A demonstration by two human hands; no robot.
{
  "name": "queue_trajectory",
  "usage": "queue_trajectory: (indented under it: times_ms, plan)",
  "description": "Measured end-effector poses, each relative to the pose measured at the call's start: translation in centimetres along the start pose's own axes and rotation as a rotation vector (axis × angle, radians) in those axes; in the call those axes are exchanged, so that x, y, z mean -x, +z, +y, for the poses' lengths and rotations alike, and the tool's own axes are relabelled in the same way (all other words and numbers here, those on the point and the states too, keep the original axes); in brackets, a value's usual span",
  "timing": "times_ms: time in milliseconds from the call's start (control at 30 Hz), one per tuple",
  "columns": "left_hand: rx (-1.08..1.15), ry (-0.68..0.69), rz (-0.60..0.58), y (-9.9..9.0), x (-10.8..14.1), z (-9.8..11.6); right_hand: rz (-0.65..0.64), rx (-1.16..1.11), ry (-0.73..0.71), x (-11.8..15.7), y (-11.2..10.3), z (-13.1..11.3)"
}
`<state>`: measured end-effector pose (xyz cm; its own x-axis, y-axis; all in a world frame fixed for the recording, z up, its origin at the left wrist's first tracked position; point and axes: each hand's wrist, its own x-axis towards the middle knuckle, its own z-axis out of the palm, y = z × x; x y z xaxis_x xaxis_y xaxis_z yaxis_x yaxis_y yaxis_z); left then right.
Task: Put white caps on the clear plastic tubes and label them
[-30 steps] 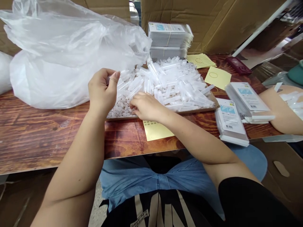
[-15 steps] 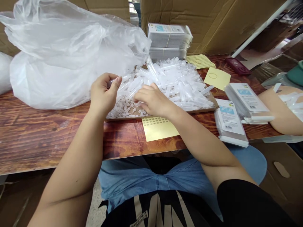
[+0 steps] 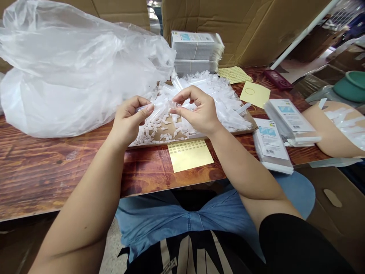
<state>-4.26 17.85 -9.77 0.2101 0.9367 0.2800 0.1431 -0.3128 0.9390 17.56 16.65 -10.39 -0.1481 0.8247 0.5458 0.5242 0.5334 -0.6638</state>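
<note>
My left hand (image 3: 131, 120) is closed, thumb and fingers pinching a translucent plastic tube (image 3: 140, 109) that lies partly hidden in its grip. Facing it, my right hand (image 3: 198, 110) has its thumb and fingertips pinched together at a clear bit of plastic; what exactly sits between them is too small to tell. Both hands hover over a shallow cardboard tray (image 3: 154, 143). Small white plastic pieces (image 3: 148, 131) are scattered along its near left side. A heap of translucent tubes (image 3: 225, 102) fills the back and right.
A big plastic bag (image 3: 80, 80) bulges at the left. Yellow sticker sheets (image 3: 191, 158) lie before and behind the tray. Banded card packs (image 3: 196, 49) are stacked at the back; more packs (image 3: 272, 142) lie right, beside a cardboard container (image 3: 316, 129) of white strips.
My right hand has risen from the small white pieces and come up beside my left hand, fingertips pinched. The left hand keeps hold of its tube. The view has shifted slightly.
</note>
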Motion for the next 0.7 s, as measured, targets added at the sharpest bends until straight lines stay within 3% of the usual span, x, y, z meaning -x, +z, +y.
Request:
queue_trajectory:
  times_ms: [133,400,700]
  plan:
    - [0.008,0.014,-0.048,0.14,0.23,0.14,-0.002,0.064,0.006,0.10,-0.27,-0.53]
    - [-0.119,0.057,-0.100,0.28,0.23,-0.10,-0.116,0.150,-0.123,0.24,-0.16,-0.68]
    - [0.026,0.013,-0.109,0.98,0.40,-0.27,-0.191,0.017,-0.038,0.43,-0.24,-1.06]
